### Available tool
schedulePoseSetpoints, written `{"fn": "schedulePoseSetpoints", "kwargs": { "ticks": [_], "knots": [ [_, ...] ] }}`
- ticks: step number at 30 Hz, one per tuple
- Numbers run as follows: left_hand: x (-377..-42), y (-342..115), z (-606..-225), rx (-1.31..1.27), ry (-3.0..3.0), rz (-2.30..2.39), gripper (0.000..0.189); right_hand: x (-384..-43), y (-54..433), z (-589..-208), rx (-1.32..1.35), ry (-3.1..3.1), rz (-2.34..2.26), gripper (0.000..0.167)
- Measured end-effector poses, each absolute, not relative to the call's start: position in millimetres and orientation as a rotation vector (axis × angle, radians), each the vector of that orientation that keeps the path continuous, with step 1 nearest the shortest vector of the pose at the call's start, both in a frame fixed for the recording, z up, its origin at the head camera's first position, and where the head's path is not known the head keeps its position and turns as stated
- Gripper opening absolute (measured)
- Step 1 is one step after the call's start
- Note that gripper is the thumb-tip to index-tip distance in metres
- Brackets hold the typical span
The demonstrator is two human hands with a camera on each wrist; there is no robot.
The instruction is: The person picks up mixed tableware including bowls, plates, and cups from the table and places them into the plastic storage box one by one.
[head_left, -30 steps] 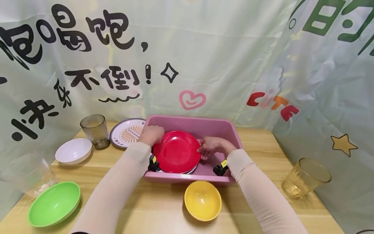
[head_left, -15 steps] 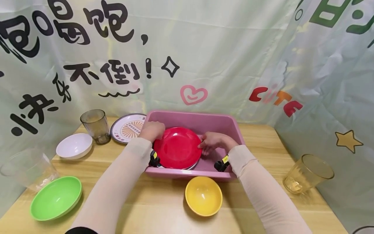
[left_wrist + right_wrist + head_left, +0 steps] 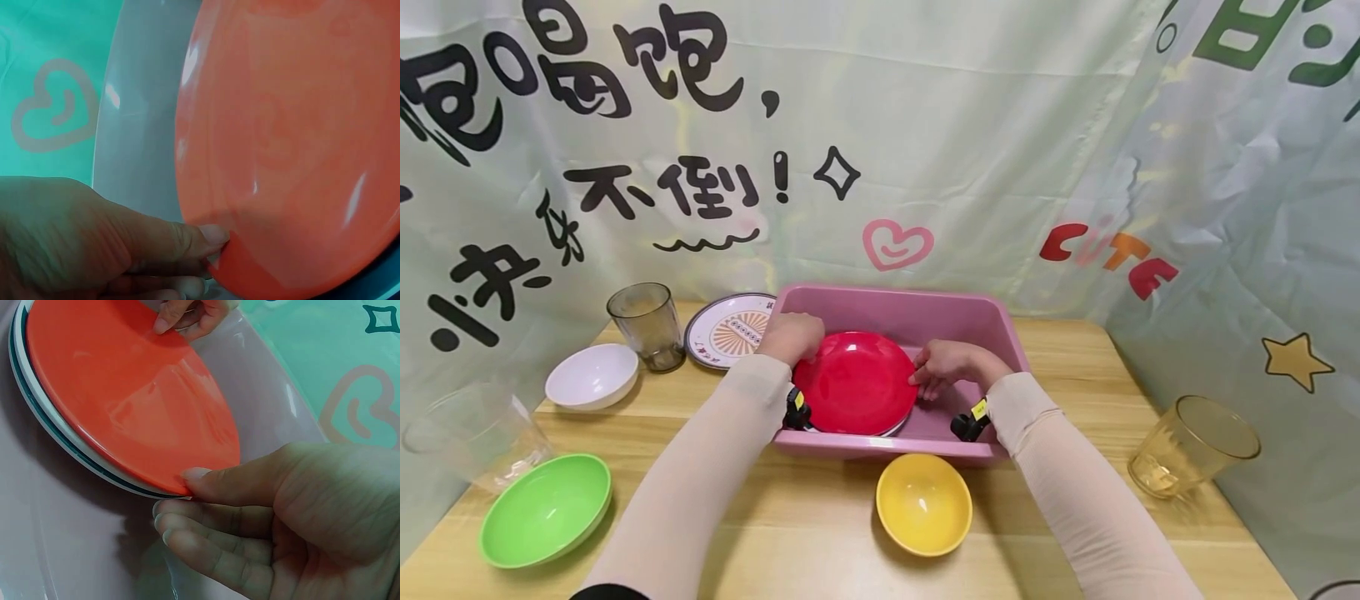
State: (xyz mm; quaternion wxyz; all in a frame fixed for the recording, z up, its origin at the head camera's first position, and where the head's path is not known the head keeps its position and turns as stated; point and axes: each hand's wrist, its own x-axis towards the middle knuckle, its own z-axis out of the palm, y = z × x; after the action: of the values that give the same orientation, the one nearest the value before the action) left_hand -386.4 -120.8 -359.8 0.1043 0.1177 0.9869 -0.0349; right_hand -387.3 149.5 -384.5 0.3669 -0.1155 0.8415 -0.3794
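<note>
- While the bench carries the tub, the red plate sits inside, above paler plates; contact between them unclear.
- Left hand: pinches the red plate's rim, thumb on top.
- Right hand: pinches the opposite rim, fingers below.
- Handling, as judged: light, stiff, probably not fragile; gloss may slip.
- Best hold: opposite rims, fingertips clear of the paler plates' close edges.

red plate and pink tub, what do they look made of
Red plate: probably glossy plastic or melamine, given its even colour and bright highlights, though glazed ceramic is possible. Pink tub: likely moulded plastic, fairly glossy, from its rounded corners and sheen.
</note>
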Motion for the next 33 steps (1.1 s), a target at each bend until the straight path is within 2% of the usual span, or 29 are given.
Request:
{"fn": "schedulePoseSetpoints", "kwargs": {
  "ticks": [12, 15, 22, 33],
  "knots": [
    [-384, -119, -353, 0.346, 2.915, -0.072, 0.009, -386, 150, -382, -0.354, 2.103, -0.964, 0.009],
    [-383, -119, -353, 0.339, 2.913, -0.06, 0.01, -386, 151, -382, -0.361, 2.119, -0.955, 0.015],
    [-376, -119, -355, 0.328, 2.873, -0.015, 0.012, -385, 149, -383, -0.347, 2.176, -0.966, 0.041],
    [-367, -116, -347, 0.268, 2.827, 0.049, 0.009, -381, 154, -359, -0.425, 2.297, -0.897, 0.047]
  ]
}}
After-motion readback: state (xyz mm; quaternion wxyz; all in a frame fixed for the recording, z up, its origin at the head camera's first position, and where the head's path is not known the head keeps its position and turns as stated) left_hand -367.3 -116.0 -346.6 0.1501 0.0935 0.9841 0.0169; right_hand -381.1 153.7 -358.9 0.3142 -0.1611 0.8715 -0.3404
